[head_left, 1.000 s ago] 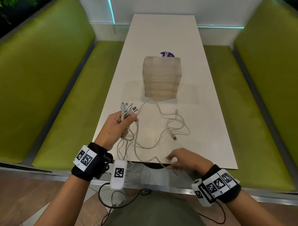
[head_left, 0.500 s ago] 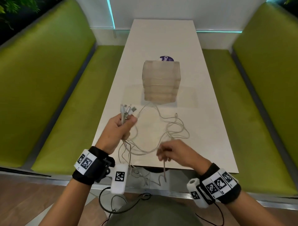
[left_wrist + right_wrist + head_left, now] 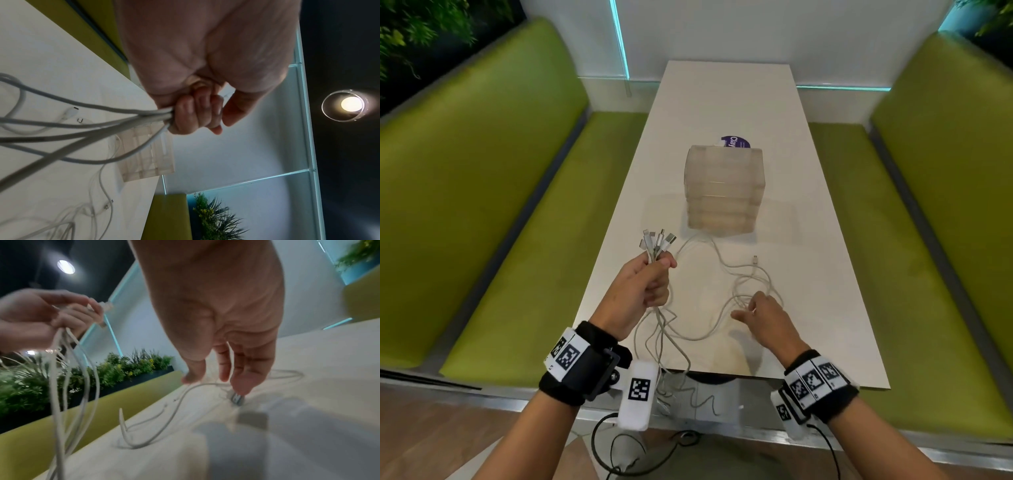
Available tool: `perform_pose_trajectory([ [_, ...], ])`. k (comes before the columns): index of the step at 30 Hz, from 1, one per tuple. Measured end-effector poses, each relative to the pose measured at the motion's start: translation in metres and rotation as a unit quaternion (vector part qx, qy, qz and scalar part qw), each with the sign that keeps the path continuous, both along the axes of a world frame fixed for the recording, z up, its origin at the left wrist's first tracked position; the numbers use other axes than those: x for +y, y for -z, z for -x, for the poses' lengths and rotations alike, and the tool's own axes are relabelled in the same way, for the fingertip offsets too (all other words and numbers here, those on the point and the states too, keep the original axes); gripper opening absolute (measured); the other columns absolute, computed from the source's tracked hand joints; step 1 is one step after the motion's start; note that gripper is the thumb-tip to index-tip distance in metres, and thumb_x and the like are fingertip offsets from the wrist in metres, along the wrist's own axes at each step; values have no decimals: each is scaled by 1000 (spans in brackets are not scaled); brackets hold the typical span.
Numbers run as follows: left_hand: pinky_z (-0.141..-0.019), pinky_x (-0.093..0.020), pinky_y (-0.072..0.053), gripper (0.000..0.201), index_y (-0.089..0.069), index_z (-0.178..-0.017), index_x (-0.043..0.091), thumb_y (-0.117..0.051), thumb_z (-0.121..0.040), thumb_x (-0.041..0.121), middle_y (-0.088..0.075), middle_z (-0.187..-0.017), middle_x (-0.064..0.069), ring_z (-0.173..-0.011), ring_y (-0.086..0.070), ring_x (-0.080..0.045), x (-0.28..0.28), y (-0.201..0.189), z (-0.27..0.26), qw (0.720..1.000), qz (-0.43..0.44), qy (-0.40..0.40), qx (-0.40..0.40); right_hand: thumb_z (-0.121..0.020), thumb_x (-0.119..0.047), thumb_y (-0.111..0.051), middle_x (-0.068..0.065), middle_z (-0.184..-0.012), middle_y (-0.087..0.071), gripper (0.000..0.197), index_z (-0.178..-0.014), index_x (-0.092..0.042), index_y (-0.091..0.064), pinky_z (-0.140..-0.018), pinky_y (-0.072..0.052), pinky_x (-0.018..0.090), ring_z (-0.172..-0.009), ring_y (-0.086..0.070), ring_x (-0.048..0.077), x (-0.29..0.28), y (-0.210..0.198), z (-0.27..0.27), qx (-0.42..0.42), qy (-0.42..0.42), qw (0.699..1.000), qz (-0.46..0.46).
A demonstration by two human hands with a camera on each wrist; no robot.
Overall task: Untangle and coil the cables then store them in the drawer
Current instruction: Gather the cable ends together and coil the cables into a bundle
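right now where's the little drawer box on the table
In the head view the translucent drawer box stands mid-table on the white table, just beyond the loose cables, with a purple sticker right behind it.

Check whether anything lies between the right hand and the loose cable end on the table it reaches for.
Nothing visible does. The right hand is open above the table, fingertips at the USB plug among loose cable loops.

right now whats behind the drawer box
A purple sticker on the table peeks out behind the drawer box; most of it is covered, only "Clay" shows.
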State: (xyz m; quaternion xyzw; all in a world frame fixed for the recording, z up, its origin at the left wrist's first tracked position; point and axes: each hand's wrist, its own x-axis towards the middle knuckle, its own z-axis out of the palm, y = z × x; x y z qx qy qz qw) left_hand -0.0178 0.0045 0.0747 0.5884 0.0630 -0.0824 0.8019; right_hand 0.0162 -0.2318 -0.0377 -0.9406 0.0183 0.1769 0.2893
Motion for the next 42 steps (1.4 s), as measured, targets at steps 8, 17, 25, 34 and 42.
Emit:
perform_pose_trajectory([
  [8, -42, -18, -23, 8, -54, -83, 10, -50, -83, 17, -26, -54, 7, -45, -21, -8, 2, 3, -4, 1000, -9, 21, 10, -90, -51, -53, 17, -120, -58, 58, -119, -2, -46, -79, -44, 35, -109, -57, 35, 26, 6, -18, 21, 31, 997, 69],
  [17, -42, -18, -24, 17, -56, -82, 10, -45, -95, 16, -31, -54, 5, -45, -24, -8, 10, 8, -5, 1000, -5, 9, 19, -96, -23, -50, 13, -129, -52, 33, -126, -12, -53, -89, -42, 38, -115, -46, 32, 8, -10, -67, -115, -45, 988, 95],
  [25, -44, -18, -28, 22, -55, -87, 7, -39, -100, 14, -37, -57, 2, -47, -27, -9, 21, 13, 2, 1000, -10, -16, 25, -92, -13, -48, 12, -118, -61, 24, -113, -5, -58, -86, -47, 34, -108, -58, 30, 11, -9, -80, -22, -117, 963, 243],
  [34, -46, -19, -27, 24, -55, -87, 6, -37, -101, 15, -43, -56, 3, -47, -28, -9, 21, 12, 1, 999, -23, -23, 17, -93, 2, -39, 9, -156, -17, 62, -147, -24, -27, -95, -42, 42, -124, -40, 35, 63, -20, -108, -99, -250, 943, 197],
  [42, -55, -22, -41, 27, -58, -86, 5, -36, -101, 11, -60, -63, -1, -53, -49, -11, 15, 12, -9, 1000, -26, -10, 3, -94, -1, -35, 12, -133, -47, 41, -132, -14, -45, -93, -39, 39, -120, -43, 32, 84, 8, -108, -152, -330, 882, 299],
])
